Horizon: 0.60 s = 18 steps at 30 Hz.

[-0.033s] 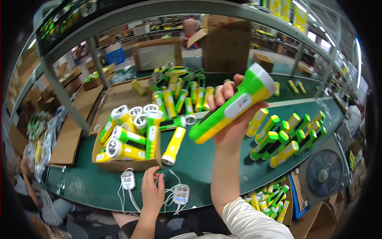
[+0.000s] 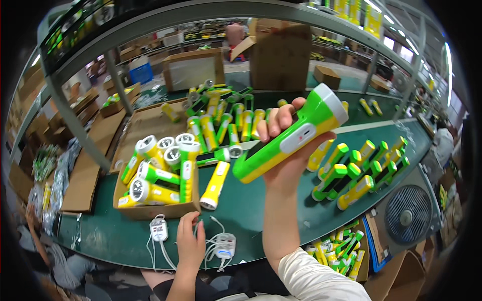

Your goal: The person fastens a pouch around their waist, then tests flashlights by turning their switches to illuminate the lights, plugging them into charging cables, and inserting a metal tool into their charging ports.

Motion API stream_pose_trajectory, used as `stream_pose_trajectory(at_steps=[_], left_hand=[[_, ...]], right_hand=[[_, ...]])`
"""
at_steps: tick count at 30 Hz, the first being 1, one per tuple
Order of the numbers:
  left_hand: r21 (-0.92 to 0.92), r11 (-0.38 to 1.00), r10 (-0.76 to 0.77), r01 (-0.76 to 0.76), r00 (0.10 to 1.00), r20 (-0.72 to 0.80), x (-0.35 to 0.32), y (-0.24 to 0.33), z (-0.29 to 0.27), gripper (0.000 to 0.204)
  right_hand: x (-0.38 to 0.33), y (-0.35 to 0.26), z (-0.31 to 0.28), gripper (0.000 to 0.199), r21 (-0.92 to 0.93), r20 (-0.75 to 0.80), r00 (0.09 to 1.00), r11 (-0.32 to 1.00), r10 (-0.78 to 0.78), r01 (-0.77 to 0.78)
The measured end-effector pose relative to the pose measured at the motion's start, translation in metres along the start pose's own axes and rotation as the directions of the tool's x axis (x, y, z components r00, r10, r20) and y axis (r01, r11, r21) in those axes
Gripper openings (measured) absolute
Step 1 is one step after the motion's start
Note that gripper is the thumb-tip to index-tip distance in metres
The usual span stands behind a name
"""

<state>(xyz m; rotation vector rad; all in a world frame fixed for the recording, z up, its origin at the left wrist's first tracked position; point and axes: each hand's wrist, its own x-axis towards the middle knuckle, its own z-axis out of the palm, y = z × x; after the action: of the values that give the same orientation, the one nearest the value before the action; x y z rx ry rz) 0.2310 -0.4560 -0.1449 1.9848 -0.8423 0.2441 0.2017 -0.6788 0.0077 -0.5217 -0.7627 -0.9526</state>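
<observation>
My right hand is wrapped round a green and yellow flashlight, raised above the table. Its wide white-rimmed head tilts up to the right, and a white side panel with a small slot and a red mark faces me. My left hand is low over the table's near edge, thumb and fingers apart; I make out nothing held in it. Beside it are a white cable plug and a white charging block with coiled cables. Another white block lies to its left.
A cardboard box of flashlights stands left, with a loose flashlight beside it. More flashlights lie behind; several stand upright at right. A fan and a box of flashlights are lower right. A metal frame rises at left.
The view has shifted slightly, so most things sit a little farther left. The flashlight in my right hand has turned slightly, showing its side panel more plainly. My left hand stays by the cables.
</observation>
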Motion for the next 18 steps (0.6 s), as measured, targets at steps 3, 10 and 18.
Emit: stream_pose_trajectory(at_steps=[3, 10, 18], left_hand=[[-0.014, 1.0, 0.027, -0.026, 1.0, 0.009, -0.002, -0.008, 0.006, 0.021], [0.032, 0.976, 0.216, -0.214, 0.971, -0.105, 0.017, 0.024, -0.007, 0.021], [-0.729, 0.669, 0.182, -0.145, 0.983, -0.028, 0.062, 0.107, -0.003, 0.072]], right_hand=[[0.003, -0.006, -0.001, 0.079, 0.042, 0.029, 0.997, 0.997, -0.068, 0.067], [-0.001, -0.011, 0.003, 0.05, -0.025, -0.015, 0.966, 0.966, -0.258, 0.258], [-0.013, 0.004, 0.004, 0.052, -0.163, -0.148, 0.957, 0.961, -0.247, 0.223]])
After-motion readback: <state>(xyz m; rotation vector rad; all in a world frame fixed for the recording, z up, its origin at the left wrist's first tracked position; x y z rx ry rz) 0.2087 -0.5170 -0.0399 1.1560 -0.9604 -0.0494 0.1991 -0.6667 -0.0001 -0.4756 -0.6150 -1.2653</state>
